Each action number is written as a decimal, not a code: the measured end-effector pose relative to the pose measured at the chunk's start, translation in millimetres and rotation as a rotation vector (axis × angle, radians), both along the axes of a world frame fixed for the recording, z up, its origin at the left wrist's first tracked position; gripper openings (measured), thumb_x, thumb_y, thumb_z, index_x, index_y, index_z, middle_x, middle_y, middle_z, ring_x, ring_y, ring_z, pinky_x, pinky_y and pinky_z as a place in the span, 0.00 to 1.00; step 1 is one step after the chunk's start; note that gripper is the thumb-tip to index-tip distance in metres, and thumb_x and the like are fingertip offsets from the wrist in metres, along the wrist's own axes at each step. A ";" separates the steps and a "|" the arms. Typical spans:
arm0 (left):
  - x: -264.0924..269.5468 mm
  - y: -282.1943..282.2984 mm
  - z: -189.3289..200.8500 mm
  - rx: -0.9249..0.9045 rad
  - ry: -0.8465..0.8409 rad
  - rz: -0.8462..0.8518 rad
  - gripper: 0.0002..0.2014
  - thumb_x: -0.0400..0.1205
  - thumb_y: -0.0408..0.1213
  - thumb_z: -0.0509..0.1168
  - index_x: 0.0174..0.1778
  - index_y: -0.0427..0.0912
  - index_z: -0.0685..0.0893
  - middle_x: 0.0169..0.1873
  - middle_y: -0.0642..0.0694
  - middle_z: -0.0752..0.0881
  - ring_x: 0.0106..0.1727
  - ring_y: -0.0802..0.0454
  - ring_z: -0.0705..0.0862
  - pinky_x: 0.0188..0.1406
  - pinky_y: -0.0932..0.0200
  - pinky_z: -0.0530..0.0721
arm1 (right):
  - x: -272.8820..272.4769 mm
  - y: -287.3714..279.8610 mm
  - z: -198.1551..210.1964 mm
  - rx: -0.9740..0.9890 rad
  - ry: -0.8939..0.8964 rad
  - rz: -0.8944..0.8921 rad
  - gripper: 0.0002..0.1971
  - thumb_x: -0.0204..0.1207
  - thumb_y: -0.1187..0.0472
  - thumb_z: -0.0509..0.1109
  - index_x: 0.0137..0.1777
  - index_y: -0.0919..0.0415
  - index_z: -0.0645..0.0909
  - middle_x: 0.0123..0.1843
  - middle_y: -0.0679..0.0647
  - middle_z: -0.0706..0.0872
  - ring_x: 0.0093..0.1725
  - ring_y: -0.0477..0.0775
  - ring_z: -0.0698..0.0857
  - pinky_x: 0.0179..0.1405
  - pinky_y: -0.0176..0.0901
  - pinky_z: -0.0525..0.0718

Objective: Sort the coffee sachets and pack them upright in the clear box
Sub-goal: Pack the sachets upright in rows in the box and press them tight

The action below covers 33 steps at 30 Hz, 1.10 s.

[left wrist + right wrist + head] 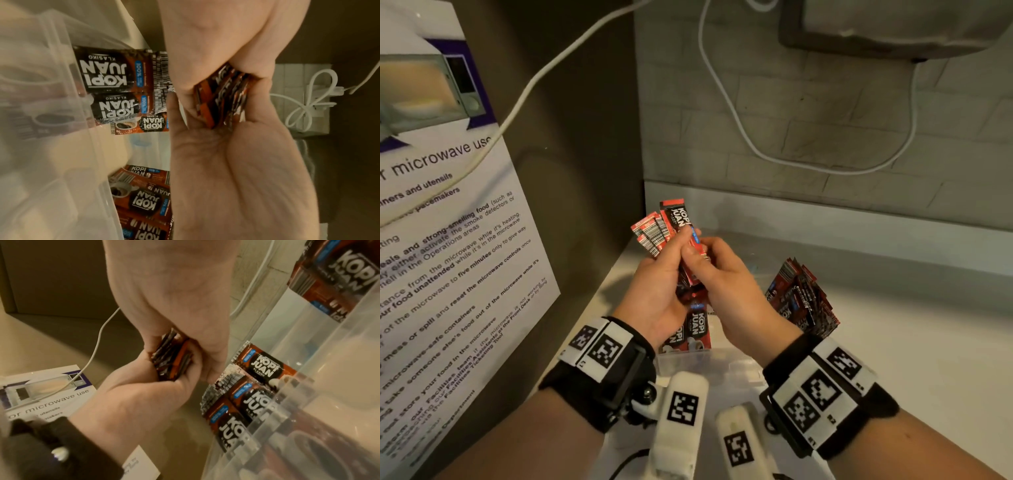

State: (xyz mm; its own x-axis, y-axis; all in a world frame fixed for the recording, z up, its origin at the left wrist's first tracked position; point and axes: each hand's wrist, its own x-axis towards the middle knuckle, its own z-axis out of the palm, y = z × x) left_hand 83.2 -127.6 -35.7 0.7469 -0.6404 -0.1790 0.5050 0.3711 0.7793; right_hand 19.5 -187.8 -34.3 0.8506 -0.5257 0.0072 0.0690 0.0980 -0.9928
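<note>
Both hands hold one bundle of red-and-black coffee sachets (671,222) above the clear box (688,363). My left hand (674,246) grips the bundle from the left, with its thumb across the front. From the right, my right hand (702,255) pinches the same bundle. The wrist views show the bundle's lower edge (222,97) (172,356) squeezed between the two palms. Inside the box, some sachets (697,332) stand upright at the left wall, and a second group (801,301) leans at the right. The box's middle is bare.
A microwave-use poster (448,240) covers the left wall. A white cable (722,102) hangs over the tiled back wall below a grey appliance (893,27). The box stands on a white counter (911,342) in the corner.
</note>
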 end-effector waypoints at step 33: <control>16.8 5.4 -0.8 0.243 -0.167 -0.100 0.16 0.70 0.19 0.72 0.46 0.43 0.82 0.35 0.42 0.88 0.33 0.46 0.88 0.27 0.56 0.84 | -11.0 -53.2 0.6 -0.088 -0.090 -0.245 0.25 0.74 0.70 0.72 0.70 0.56 0.73 0.54 0.55 0.83 0.42 0.50 0.84 0.31 0.34 0.80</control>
State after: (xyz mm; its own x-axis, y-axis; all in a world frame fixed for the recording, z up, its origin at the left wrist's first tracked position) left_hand 100.0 -122.2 -36.5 0.7142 -0.6657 -0.2161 0.3871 0.1185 0.9144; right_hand 8.4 -241.0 -33.7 0.6922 -0.7096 0.1317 0.1681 -0.0190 -0.9856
